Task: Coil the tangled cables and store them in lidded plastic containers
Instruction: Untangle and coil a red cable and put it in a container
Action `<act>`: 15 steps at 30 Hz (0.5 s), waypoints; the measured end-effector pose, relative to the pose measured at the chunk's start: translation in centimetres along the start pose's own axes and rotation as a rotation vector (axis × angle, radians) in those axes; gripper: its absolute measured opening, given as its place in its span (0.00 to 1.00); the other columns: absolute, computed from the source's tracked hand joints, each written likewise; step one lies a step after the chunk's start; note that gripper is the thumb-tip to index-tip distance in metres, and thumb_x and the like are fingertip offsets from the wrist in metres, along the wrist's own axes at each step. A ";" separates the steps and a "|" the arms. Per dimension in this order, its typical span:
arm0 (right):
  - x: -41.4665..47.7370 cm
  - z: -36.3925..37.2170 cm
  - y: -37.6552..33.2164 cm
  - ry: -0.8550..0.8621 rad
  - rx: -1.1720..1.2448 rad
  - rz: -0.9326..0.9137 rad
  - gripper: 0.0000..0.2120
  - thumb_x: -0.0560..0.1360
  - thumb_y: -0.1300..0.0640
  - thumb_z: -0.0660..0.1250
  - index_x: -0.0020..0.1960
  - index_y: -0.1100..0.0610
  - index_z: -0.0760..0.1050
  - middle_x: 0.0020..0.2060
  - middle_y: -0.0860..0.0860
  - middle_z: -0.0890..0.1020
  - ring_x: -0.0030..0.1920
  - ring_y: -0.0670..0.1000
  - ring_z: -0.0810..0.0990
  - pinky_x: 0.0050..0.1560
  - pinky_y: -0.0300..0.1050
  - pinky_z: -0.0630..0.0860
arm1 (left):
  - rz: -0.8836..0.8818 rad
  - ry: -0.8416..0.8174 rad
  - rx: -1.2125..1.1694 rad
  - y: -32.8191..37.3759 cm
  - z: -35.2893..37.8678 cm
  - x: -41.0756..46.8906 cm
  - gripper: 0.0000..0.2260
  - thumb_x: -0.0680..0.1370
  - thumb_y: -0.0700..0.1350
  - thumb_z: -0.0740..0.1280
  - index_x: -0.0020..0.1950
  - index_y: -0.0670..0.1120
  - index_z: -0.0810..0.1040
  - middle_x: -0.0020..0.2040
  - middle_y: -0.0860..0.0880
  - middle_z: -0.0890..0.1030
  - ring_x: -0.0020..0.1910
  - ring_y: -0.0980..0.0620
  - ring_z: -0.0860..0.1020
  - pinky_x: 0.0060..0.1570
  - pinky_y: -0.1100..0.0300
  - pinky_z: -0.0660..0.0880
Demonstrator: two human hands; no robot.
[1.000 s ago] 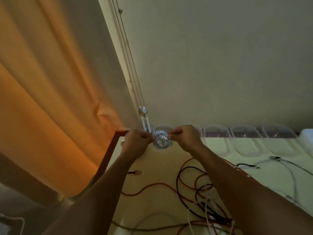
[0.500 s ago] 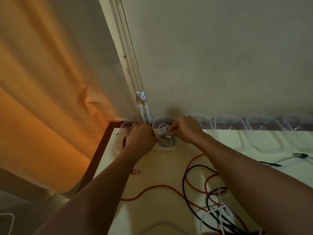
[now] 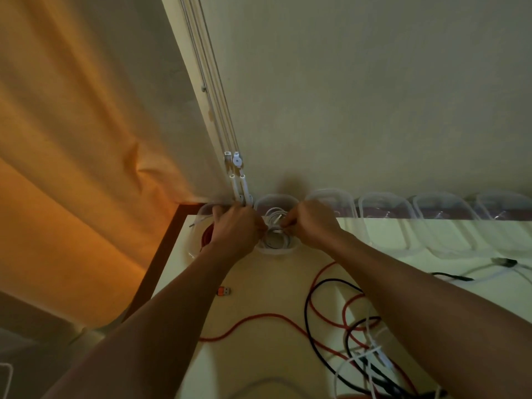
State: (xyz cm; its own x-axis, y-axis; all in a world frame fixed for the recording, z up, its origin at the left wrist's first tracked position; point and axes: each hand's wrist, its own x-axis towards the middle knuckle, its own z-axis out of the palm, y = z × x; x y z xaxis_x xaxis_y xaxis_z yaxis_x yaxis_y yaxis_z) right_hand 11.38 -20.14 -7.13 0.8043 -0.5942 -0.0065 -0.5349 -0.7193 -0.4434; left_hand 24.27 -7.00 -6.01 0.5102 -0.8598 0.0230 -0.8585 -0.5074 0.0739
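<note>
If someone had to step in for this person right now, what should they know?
Hands: left hand and right hand both pinch the coiled white cable, tucking it into the second tub from the left.
Done: a red cable lies in the leftmost tub.
Left: lids on both; coil the red, black and white tangle on the table; other tubs wait along the wall.

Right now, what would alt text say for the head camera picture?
The left hand and right hand hold a coiled white cable in a clear container. Loose cables, red, black and white, lie tangled on the table.
</note>
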 end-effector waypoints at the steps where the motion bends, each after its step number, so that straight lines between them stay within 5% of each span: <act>1: 0.0 0.0 0.1 -0.008 0.007 -0.001 0.08 0.76 0.50 0.73 0.54 0.46 0.86 0.52 0.49 0.86 0.50 0.52 0.84 0.57 0.50 0.79 | -0.007 -0.006 -0.006 0.0 0.0 0.0 0.08 0.80 0.54 0.70 0.58 0.61 0.84 0.63 0.52 0.81 0.68 0.48 0.73 0.69 0.43 0.58; 11: -3.1 -2.9 -0.1 0.071 0.106 -0.085 0.10 0.79 0.52 0.69 0.59 0.48 0.84 0.53 0.52 0.87 0.51 0.53 0.84 0.54 0.52 0.80 | 0.040 0.075 -0.195 0.3 -1.4 -3.0 0.09 0.80 0.52 0.69 0.60 0.58 0.81 0.62 0.53 0.81 0.68 0.49 0.74 0.71 0.42 0.60; 15: -6.6 -4.3 0.0 0.054 0.136 -0.099 0.09 0.77 0.56 0.72 0.57 0.52 0.85 0.51 0.50 0.87 0.51 0.50 0.84 0.56 0.50 0.79 | 0.127 0.222 -0.297 1.1 -1.8 -7.9 0.05 0.81 0.47 0.68 0.54 0.53 0.83 0.50 0.54 0.81 0.50 0.55 0.78 0.60 0.52 0.74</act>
State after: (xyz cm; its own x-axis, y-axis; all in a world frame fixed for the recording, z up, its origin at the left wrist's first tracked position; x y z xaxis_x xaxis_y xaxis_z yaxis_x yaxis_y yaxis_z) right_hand 5.02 -17.75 -3.25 0.8341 -0.5442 0.0898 -0.4112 -0.7221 -0.5563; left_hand 19.42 -0.69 -4.33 0.4276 -0.8647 0.2635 -0.8798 -0.3312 0.3409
